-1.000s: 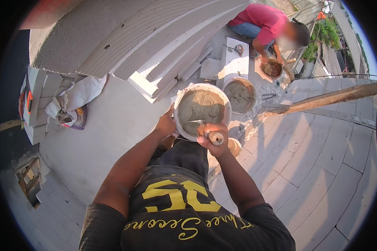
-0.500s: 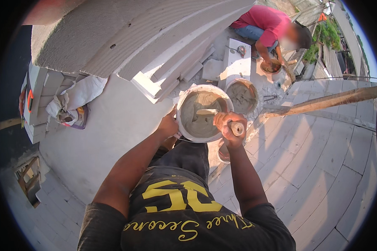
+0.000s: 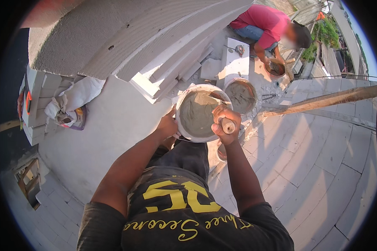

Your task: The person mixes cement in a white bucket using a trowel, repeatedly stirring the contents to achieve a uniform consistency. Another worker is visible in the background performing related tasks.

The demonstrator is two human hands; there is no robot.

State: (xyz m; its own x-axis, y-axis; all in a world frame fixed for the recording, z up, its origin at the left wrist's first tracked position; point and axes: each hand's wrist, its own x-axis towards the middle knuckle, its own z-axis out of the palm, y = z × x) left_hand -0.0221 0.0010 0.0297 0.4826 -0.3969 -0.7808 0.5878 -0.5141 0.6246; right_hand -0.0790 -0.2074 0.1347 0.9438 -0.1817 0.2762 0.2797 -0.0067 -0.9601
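Observation:
A round pale bucket (image 3: 179,121) of wet grey mortar (image 3: 197,115) is in front of my legs. My left hand (image 3: 168,127) is closed on the left side of its rim. Over the right rim, my right hand (image 3: 227,117) is wrapped round the wooden handle (image 3: 228,125) of what looks like a trowel. The handle's butt points up at me. Its blade is out of sight, behind my hand or in the mortar. A second bucket (image 3: 254,99), also holding mortar, stands just beyond my right hand.
Large pale blocks (image 3: 155,54) are stacked ahead. A co-worker in a pink shirt (image 3: 266,25) crouches far right, hands at another bucket (image 3: 283,69). A wooden beam (image 3: 335,100) slants across the right. A small container (image 3: 222,152) is partly hidden by my right forearm. A white sack (image 3: 83,92) lies left.
My right hand has moved slightly left and toward me. The trowel's blade, visible above the mortar before, is now out of sight. My left hand stays on the rim.

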